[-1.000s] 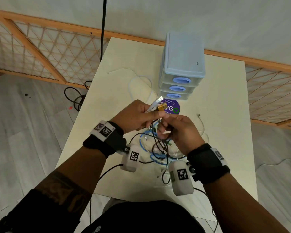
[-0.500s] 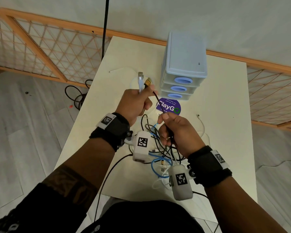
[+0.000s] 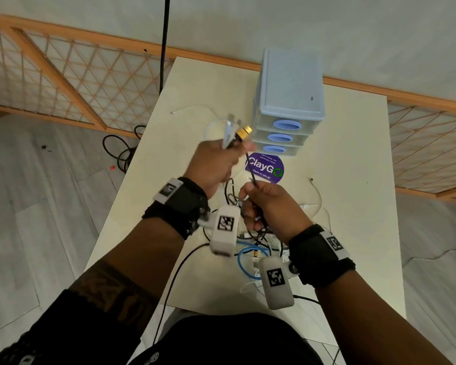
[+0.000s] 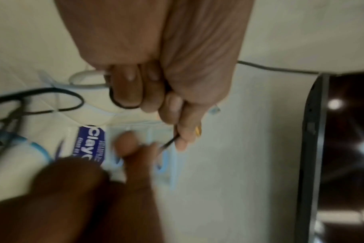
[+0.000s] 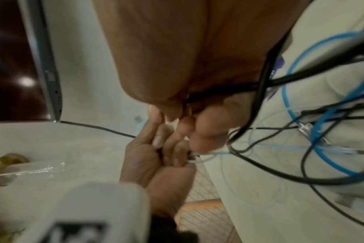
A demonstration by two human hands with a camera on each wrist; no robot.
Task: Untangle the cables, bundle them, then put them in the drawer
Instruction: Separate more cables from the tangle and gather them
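Note:
My left hand (image 3: 216, 162) is raised over the table and grips the plug ends of cables: a gold connector (image 3: 244, 132) and a pale plug (image 3: 228, 130) stick up out of the fist. A thin black cable (image 3: 250, 169) runs from there down to my right hand (image 3: 269, 204), which pinches it and holds a bunch of black strands. Below both hands lies the tangle (image 3: 253, 246) of black, blue and white cables; in the right wrist view the blue cable (image 5: 289, 102) loops among black ones. The blue three-drawer unit (image 3: 290, 101) stands behind, all drawers closed.
A purple round ClayGo sticker (image 3: 265, 167) lies on the cream table (image 3: 353, 159) in front of the drawers. A loose white cable (image 3: 319, 198) lies to the right, another white one (image 3: 192, 108) at the far left. Wooden lattice panels and a floor cable flank the table.
My left hand has risen and moved away from the right, drawing the plug ends up and stretching the black cable between the hands. The right hand stays low on the tangle.

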